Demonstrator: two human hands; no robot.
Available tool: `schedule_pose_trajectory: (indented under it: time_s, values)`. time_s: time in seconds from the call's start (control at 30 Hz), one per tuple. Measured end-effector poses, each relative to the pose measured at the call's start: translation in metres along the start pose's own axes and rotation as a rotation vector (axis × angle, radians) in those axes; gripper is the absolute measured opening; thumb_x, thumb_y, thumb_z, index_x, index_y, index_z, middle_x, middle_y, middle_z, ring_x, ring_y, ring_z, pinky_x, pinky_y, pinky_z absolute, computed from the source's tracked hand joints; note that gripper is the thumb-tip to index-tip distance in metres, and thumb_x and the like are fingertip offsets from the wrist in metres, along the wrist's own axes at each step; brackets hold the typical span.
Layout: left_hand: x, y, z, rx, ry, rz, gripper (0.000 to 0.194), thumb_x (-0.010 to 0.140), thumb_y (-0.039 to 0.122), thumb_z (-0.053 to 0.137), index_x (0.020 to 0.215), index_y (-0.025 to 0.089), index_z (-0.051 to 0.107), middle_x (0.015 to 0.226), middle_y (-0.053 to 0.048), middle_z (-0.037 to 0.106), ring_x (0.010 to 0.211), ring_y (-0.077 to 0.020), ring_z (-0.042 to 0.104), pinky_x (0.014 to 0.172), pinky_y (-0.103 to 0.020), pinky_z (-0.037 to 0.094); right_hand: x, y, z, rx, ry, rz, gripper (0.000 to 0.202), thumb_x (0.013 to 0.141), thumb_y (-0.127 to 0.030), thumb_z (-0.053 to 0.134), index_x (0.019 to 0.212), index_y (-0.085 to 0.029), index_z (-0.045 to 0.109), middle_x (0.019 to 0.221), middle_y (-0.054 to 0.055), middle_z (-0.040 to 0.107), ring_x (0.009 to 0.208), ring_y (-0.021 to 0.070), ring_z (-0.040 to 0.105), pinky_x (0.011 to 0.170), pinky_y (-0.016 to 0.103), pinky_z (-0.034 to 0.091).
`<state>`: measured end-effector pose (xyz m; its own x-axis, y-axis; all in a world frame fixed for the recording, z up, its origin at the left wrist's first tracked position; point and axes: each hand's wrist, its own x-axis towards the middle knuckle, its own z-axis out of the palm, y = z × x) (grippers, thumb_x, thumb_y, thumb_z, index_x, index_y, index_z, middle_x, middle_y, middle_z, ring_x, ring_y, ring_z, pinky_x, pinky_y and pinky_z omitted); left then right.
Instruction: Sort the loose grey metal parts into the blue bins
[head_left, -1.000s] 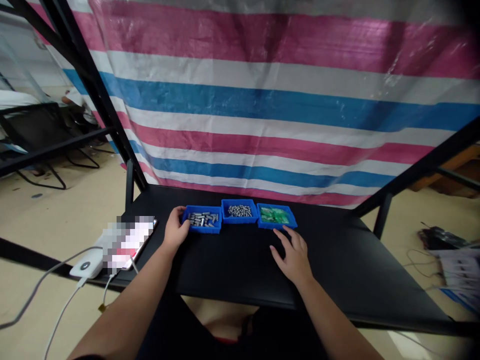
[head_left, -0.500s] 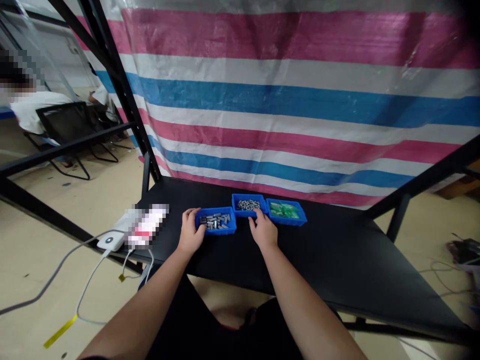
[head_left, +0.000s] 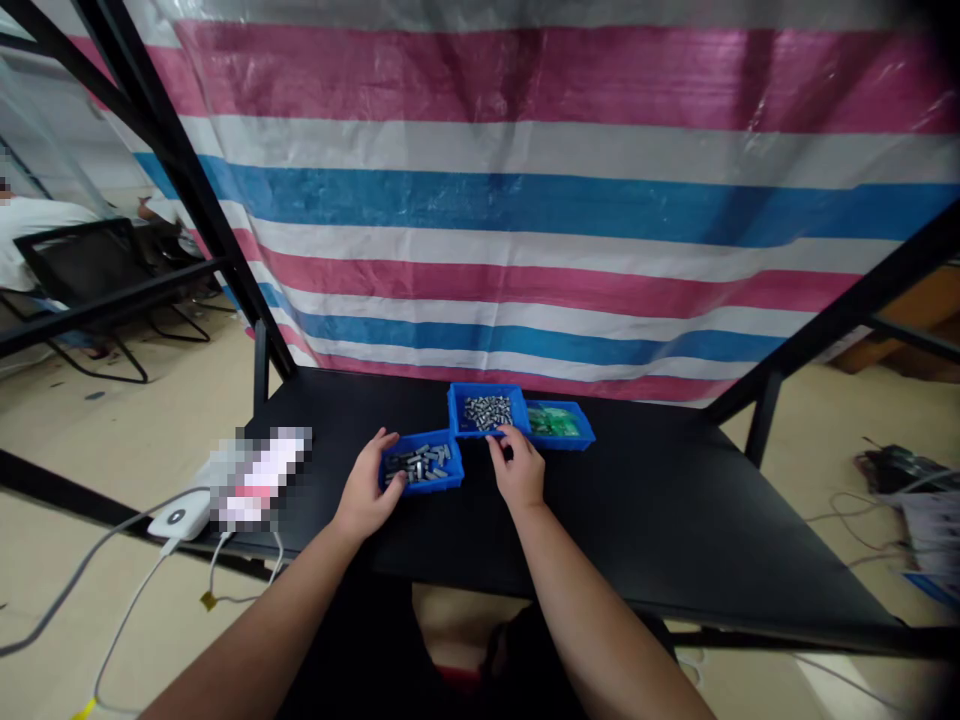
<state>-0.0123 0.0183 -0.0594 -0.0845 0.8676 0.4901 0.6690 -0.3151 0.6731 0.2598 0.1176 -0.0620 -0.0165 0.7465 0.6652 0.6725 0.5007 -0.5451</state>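
Observation:
Three blue plastic bins are grouped on the black table. The left bin [head_left: 441, 487] holds short grey metal cylinders [head_left: 424, 463]. My left hand [head_left: 367, 490] grips this bin around its left end, thumb at the near side and fingers at the far side. In the middle bin [head_left: 453, 408] are many small shiny metal pieces [head_left: 487, 411], too small to name. My right hand [head_left: 519, 470] pinches the near rim of that bin close to its right corner. Partly covered by the middle bin is the right bin [head_left: 587, 430], with green items [head_left: 555, 420] inside.
On the table's left end lie a blurred-out phone-like object [head_left: 262, 475] and a white device [head_left: 180, 515] with cables. Black frame posts [head_left: 262, 320] stand at both sides. A striped sheet [head_left: 495, 220] hangs behind. A person [head_left: 37, 235] sits by a chair [head_left: 82, 265] at far left.
My right hand has closed on the middle bin's near rim, and that bin now overlaps the right bin's left end. The left bin is turned slightly. The whole view has shifted.

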Motion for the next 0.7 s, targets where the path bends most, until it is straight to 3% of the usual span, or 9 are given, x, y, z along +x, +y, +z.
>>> schedule_pose_trajectory:
  time_s: [0.1, 0.2, 0.3, 0.4, 0.5, 0.6, 0.7]
  values:
    - [0.007, 0.009, 0.009, -0.008, -0.063, 0.023, 0.065, 0.088, 0.029, 0.062, 0.149, 0.022, 0.038, 0.146, -0.013, 0.053, 0.144, -0.0306, 0.042, 0.120, -0.051, 0.035, -0.001, -0.003, -0.003, 0.045, -0.017, -0.033, 0.024, 0.096, -0.039, 0.058, 0.108, -0.022, 0.070, 0.079, 0.005, 0.068, 0.078, 0.0204, 0.065, 0.079, 0.032, 0.052]
    - [0.020, 0.020, 0.024, -0.044, -0.129, 0.008, 0.084, 0.084, 0.037, 0.070, 0.156, 0.022, 0.028, 0.147, -0.016, 0.052, 0.139, -0.0322, 0.049, 0.117, -0.051, 0.038, 0.000, -0.006, -0.007, 0.073, -0.043, -0.087, 0.021, 0.096, -0.035, 0.059, 0.107, -0.023, 0.071, 0.079, 0.004, 0.068, 0.078, 0.0206, 0.065, 0.081, 0.034, 0.053]
    - [0.038, 0.028, 0.041, -0.117, -0.106, -0.047, 0.098, 0.078, 0.045, 0.078, 0.158, 0.020, 0.026, 0.147, -0.018, 0.051, 0.137, -0.0346, 0.050, 0.114, -0.052, 0.040, 0.002, -0.009, -0.014, 0.081, -0.058, -0.116, 0.020, 0.095, -0.030, 0.058, 0.108, -0.025, 0.072, 0.080, 0.004, 0.067, 0.079, 0.0209, 0.064, 0.082, 0.035, 0.054]
    - [0.056, 0.035, 0.053, -0.195, -0.031, -0.154, 0.088, 0.078, 0.049, 0.078, 0.151, 0.019, 0.040, 0.141, -0.017, 0.057, 0.132, -0.0348, 0.055, 0.112, -0.051, 0.042, 0.005, -0.011, -0.021, 0.094, -0.058, -0.127, 0.020, 0.093, -0.028, 0.057, 0.107, -0.025, 0.072, 0.082, 0.005, 0.066, 0.080, 0.0214, 0.063, 0.082, 0.036, 0.054]
    - [0.069, 0.040, 0.057, -0.325, -0.073, -0.209, 0.070, 0.080, 0.049, 0.075, 0.140, 0.020, 0.052, 0.132, -0.013, 0.065, 0.121, -0.0316, 0.063, 0.108, -0.049, 0.048, 0.005, -0.011, -0.026, 0.124, -0.071, -0.139, 0.020, 0.091, -0.027, 0.060, 0.106, -0.025, 0.072, 0.082, 0.005, 0.065, 0.080, 0.0217, 0.063, 0.081, 0.037, 0.054]
    - [0.075, 0.041, 0.054, -0.451, -0.161, -0.214, 0.059, 0.084, 0.047, 0.072, 0.135, 0.022, 0.055, 0.124, -0.009, 0.069, 0.112, -0.0270, 0.068, 0.102, -0.044, 0.053, 0.003, -0.009, -0.026, 0.183, -0.120, -0.145, 0.023, 0.089, -0.028, 0.062, 0.111, -0.025, 0.070, 0.086, 0.005, 0.067, 0.082, 0.0224, 0.064, 0.083, 0.038, 0.055]
    - [0.075, 0.037, 0.051, -0.476, -0.152, -0.220, 0.066, 0.083, 0.046, 0.073, 0.140, 0.023, 0.050, 0.131, -0.009, 0.065, 0.115, -0.0265, 0.066, 0.103, -0.043, 0.053, -0.001, -0.006, -0.021, 0.281, -0.117, -0.064, 0.035, 0.089, -0.032, 0.064, 0.122, -0.023, 0.059, 0.087, 0.004, 0.069, 0.082, 0.0225, 0.067, 0.085, 0.039, 0.056]
